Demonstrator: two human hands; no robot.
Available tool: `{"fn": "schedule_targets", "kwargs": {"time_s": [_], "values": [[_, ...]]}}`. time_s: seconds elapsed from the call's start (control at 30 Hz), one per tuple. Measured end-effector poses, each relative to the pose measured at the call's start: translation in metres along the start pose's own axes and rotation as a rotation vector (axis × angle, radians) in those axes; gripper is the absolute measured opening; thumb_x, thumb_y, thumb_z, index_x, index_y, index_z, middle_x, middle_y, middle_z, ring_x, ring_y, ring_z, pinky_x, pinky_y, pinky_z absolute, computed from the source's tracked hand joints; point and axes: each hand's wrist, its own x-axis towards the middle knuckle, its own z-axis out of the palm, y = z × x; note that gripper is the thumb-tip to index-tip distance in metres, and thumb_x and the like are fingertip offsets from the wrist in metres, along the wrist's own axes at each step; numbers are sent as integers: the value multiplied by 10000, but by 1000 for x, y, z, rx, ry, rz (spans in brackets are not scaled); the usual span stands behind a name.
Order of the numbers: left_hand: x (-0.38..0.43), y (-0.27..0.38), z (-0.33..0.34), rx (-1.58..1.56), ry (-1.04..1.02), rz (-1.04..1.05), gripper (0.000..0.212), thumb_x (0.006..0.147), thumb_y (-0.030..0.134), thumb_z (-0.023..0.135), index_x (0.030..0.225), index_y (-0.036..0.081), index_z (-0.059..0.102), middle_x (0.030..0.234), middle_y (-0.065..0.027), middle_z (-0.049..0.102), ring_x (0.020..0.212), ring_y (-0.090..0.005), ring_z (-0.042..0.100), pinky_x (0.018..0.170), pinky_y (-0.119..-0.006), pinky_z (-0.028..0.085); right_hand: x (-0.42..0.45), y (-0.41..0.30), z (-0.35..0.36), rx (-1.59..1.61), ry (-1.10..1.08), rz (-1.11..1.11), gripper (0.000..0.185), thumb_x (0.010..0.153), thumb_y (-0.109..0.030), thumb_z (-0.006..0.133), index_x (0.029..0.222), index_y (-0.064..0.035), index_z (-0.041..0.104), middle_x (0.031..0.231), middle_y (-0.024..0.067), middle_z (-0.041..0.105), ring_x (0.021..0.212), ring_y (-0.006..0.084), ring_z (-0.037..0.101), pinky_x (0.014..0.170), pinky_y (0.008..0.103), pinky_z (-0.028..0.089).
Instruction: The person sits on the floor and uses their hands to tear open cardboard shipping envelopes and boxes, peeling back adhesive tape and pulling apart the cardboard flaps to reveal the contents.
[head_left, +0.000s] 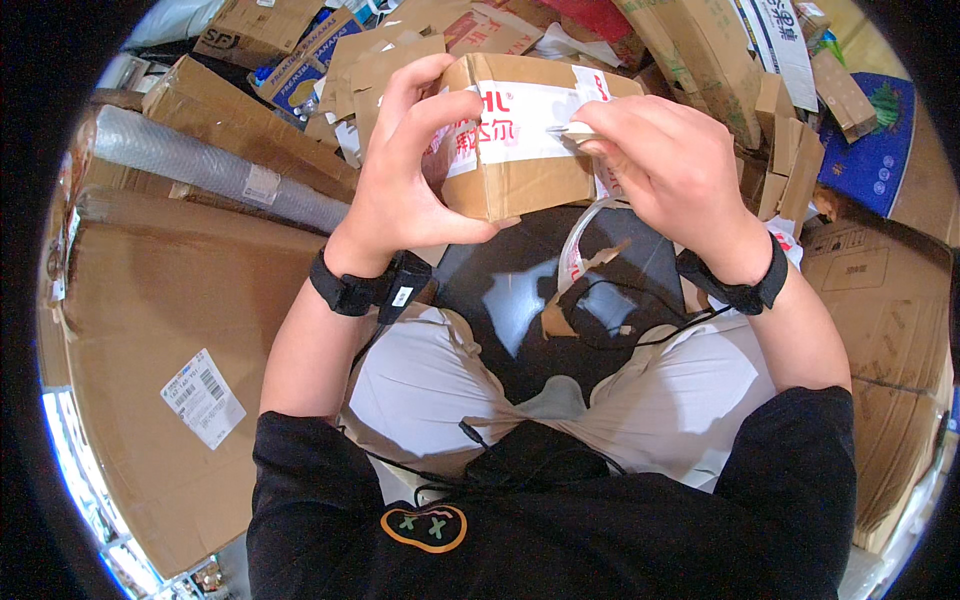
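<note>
A small cardboard box with white packing tape bearing red print is held up before me. My left hand grips its left end, fingers over the top and side, thumb along the lower edge. Between the thumb and fingers of my right hand is a small pale object with a thin grey, pointed tip, perhaps a small blade. That tip lies against the taped face. Below the right hand a loose strip of tape hangs down, with torn brown cardboard stuck to it.
A black, shiny surface lies beneath the box between my knees. Large cartons stand on my left, more cartons on my right. A bubble-wrap roll and piled flattened cardboard lie ahead. A black cable crosses my lap.
</note>
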Motion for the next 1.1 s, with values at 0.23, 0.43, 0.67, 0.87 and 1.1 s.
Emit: {"fn": "schedule_targets", "kwargs": {"time_s": [0.23, 0.43, 0.67, 0.87, 1.1], "values": [[1, 2, 1, 10, -9, -7, 825, 446, 204, 915, 1186, 100, 566, 1317, -193, 406, 1168, -316, 501, 975, -393, 438, 0, -2, 3, 22, 42, 12, 245, 791, -36, 705, 1032, -38, 661, 898, 142, 680, 813, 315, 675, 692, 370, 550], [-1, 0, 4, -52, -23, -15, 826, 455, 190, 916, 1193, 89, 559, 1305, -182, 404, 1158, -296, 506, 960, -380, 452, -2, -5, 5, 39, 26, 58, 248, 792, -30, 704, 1036, -35, 663, 910, 148, 681, 815, 319, 674, 702, 365, 552], [0, 2, 3, -23, -27, -8, 821, 463, 199, 913, 1195, 83, 560, 1299, -182, 409, 1154, -302, 506, 969, -382, 441, -2, -7, 7, 50, 38, 79, 235, 809, -36, 696, 1042, -36, 662, 913, 150, 684, 816, 317, 675, 699, 364, 550], [1, 4, 9, 20, -35, -45, 793, 458, 219, 908, 1169, 81, 584, 1283, -189, 431, 1149, -320, 506, 963, -394, 441, -4, -2, 18, -19, 96, 29, 216, 794, -162, 711, 996, -130, 642, 778, 66, 640, 704, 268, 639, 567, 376, 503], [-2, 6, 5, 139, -84, -35, 812, 450, 262, 897, 1163, 73, 559, 1321, -202, 432, 1213, -337, 464, 1022, -427, 382, 0, -8, 11, -69, 31, 18, 205, 799, -154, 684, 998, -136, 643, 767, 53, 633, 680, 260, 635, 545, 378, 488]]}}
